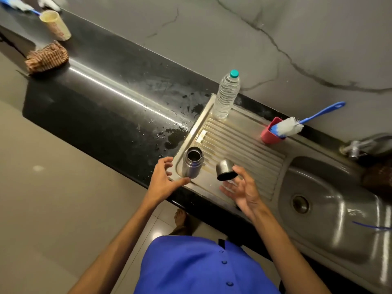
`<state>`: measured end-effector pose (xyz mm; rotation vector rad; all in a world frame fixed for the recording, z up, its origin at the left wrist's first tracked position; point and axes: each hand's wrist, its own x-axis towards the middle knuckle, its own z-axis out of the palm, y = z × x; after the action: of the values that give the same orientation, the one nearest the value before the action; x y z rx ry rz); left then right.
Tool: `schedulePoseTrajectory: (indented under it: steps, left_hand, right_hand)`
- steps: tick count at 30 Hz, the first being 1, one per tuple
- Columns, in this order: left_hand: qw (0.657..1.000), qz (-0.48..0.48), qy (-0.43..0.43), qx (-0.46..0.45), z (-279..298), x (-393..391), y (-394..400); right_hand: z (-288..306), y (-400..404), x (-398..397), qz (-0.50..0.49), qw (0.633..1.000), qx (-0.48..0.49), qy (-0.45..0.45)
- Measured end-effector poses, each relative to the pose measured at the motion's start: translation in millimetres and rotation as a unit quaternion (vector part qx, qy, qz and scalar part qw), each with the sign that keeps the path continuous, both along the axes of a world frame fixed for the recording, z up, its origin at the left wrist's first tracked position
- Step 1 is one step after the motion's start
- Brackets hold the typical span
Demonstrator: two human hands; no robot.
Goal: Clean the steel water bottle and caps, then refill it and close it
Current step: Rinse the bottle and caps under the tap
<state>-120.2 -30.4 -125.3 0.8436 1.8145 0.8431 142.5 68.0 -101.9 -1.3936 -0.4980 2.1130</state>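
Observation:
The steel water bottle (192,164) stands upright and uncapped on the left corner of the drainboard (244,145). My left hand (164,179) is open just left of it, fingers curved toward its body and thumb near its base. A steel cap (225,169) with a dark inside sits tilted to the right of the bottle. My right hand (241,187) is palm up and holds the cap loosely between thumb and fingertips. A clear plastic water bottle (226,96) with a teal cap stands at the back of the drainboard.
A red cup (270,132) holding a blue-handled bottle brush (288,126) stands at the drainboard's back right. The sink basin (331,200) and tap (358,147) are to the right. The black counter (106,98) is wet near the drainboard, with a cloth (46,58) and a beige cup (56,24) far left.

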Motion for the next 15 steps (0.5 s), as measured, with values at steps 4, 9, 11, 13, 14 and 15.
schedulePoseTrajectory:
  steps: [4, 9, 11, 13, 14, 15]
  left_hand:
    - [0.992, -0.084, 0.072, 0.066, -1, 10, 25]
    - [0.987, -0.098, 0.013, 0.123, 9, 16, 53]
    - [0.981, -0.102, 0.054, 0.158, 16, 12, 65]
    - [0.949, -0.158, 0.19, 0.195, 27, 6, 79]
    - [0.911, -0.215, 0.29, 0.2, 33, 4, 87]
    - [0.852, -0.283, 0.398, 0.188, 38, 3, 95]
  right_hand:
    - [-6, -9, 4, -0.078, 0.995, -0.039, 0.049]
    - [-16, -12, 4, 0.003, 0.997, 0.044, -0.065]
    - [-25, -16, 7, 0.091, 0.95, 0.166, -0.25]
    - [-37, -20, 11, 0.17, 0.838, 0.287, -0.431]
    - [-42, -22, 10, 0.21, 0.78, 0.323, -0.493]
    - [-47, -24, 8, 0.238, 0.734, 0.342, -0.537]
